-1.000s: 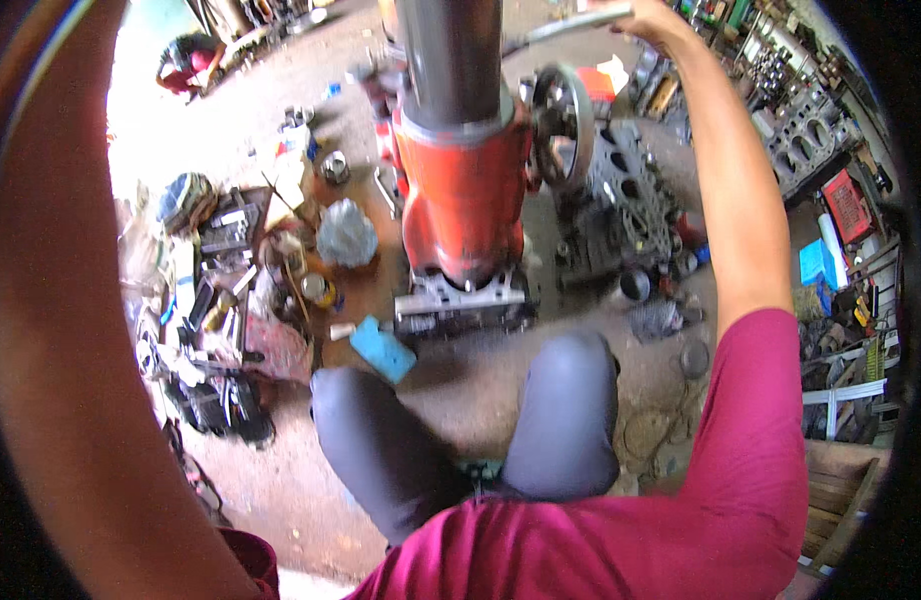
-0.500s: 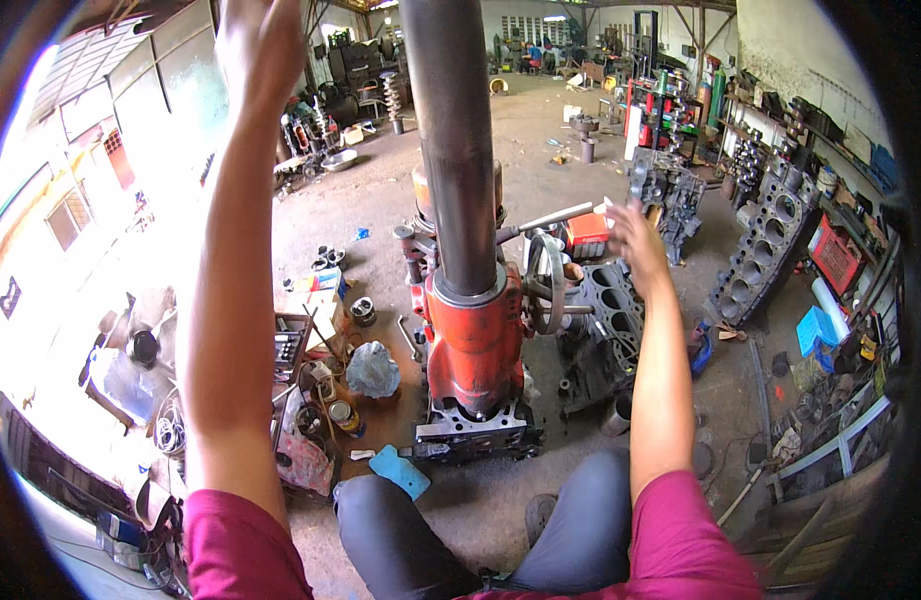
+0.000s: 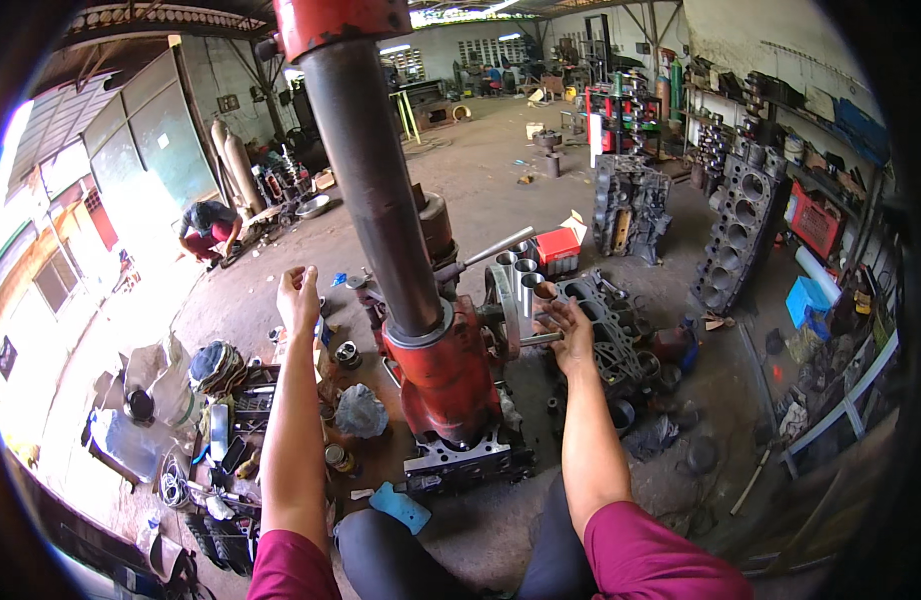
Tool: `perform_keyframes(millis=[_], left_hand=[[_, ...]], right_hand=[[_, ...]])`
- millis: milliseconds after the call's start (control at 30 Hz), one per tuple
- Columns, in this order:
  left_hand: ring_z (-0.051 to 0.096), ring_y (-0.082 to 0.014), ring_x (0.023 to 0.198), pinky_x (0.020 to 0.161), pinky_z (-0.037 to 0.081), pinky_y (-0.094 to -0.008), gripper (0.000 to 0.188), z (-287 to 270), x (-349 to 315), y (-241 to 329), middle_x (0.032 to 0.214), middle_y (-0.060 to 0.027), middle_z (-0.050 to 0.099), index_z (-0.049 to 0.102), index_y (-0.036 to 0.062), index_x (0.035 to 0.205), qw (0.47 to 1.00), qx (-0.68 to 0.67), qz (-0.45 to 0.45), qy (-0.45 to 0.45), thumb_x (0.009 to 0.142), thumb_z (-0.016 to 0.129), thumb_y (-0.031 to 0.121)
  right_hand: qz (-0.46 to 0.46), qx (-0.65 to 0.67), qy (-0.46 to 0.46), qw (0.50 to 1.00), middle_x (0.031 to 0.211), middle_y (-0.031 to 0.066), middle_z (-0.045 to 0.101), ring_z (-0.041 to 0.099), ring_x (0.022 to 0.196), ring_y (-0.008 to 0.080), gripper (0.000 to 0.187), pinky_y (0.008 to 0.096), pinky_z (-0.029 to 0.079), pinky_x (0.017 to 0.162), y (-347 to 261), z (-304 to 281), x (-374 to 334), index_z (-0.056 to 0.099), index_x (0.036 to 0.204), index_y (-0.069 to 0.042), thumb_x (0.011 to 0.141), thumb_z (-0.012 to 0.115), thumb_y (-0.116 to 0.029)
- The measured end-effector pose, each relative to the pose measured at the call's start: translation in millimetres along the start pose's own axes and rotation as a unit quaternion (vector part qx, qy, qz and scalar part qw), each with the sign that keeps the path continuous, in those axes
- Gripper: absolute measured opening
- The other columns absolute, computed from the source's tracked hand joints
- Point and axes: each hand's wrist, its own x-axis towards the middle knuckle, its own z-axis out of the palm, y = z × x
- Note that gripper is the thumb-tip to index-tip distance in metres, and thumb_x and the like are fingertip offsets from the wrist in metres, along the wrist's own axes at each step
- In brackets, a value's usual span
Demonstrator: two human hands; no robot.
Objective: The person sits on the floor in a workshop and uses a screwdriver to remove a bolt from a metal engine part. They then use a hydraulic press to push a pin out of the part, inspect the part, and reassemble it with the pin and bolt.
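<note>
The person is sitting on the workshop floor facing a red machine [image 3: 446, 375], both arms reaching forward on either side of it. The right hand [image 3: 571, 330] is opening toward the handwheel [image 3: 503, 312] at the machine's 3 o'clock, palm up and fingers spread, touching or just short of the rim; it is gripping nothing that can be confirmed. The left hand [image 3: 299, 296] is hanging in the air at the machine's 9 o'clock, loosely curled and empty, apart from the column.

The step in hand appears to be operating the machine by its handwheel. In my judgement the next move is calling for the right hand to close on the rim or on the steel lever [image 3: 496, 247] above it, with the left steadying the body.

The dark column [image 3: 376, 190] is rising from the red housing toward 12 o'clock, leaning slightly to 11; its long axis is running near vertical up to a red cap at the top edge. The lever is pointing toward 2 o'clock. The base is resting on a grey engine block [image 3: 466, 460] directly ahead of the knees. Loose tools are lying at 8 o'clock, and other engine blocks at 2 o'clock.
</note>
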Motion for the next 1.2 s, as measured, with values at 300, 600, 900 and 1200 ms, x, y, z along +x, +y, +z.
perform_keyframes(millis=[300,600,900,1200], left_hand=[[0.067,-0.0167,0.077,0.067,0.054,-0.0315,0.031,72.6,-9.5,-30.2,0.094,-0.0131,0.072,0.068,0.0024,0.107,0.997,-0.048,-0.03,-0.048,0.09,0.07,0.028],[0.064,-0.0157,0.064,0.055,0.054,-0.0284,0.024,96.5,-10.4,-40.0,0.083,-0.0077,0.068,0.067,0.0059,0.1,0.926,-0.333,-0.156,-0.083,0.095,0.044,0.011],[0.063,-0.0126,0.06,0.048,0.049,-0.027,0.025,105.1,-0.9,-60.5,0.082,-0.0064,0.07,0.07,0.0055,0.101,0.894,-0.398,-0.171,-0.113,0.096,0.049,0.019],[0.063,-0.0148,0.059,0.05,0.05,-0.0283,0.028,112.6,3.5,-74.8,0.082,-0.0079,0.07,0.071,0.0026,0.1,0.917,-0.37,-0.137,-0.062,0.096,0.049,0.019]], right_hand=[[0.04,0.044,0.033,0.998,0.116,0.0096,0.063,0.063,0.099,0.0253,0.041,0.0389,0.048,0.077,44.3,7.6,8.9,0.054,0.12,-0.009,0.09,0.066,-0.034],[0.194,0.005,-0.163,0.967,0.082,0.0081,0.07,0.064,0.063,0.0192,0.026,0.0322,0.051,0.055,74.2,36.6,14.3,0.069,0.097,-0.009,0.092,0.053,-0.028],[0.214,0.009,-0.141,0.967,0.089,0.0107,0.07,0.068,0.073,0.024,0.029,0.0377,0.056,0.058,74.3,32.6,18.3,0.064,0.108,-0.008,0.095,0.05,-0.03],[0.18,-0.014,-0.131,0.975,0.078,0.008,0.068,0.063,0.06,0.0222,0.023,0.0371,0.054,0.054,80.9,29.5,24.8,0.067,0.098,-0.009,0.093,0.055,-0.028]])
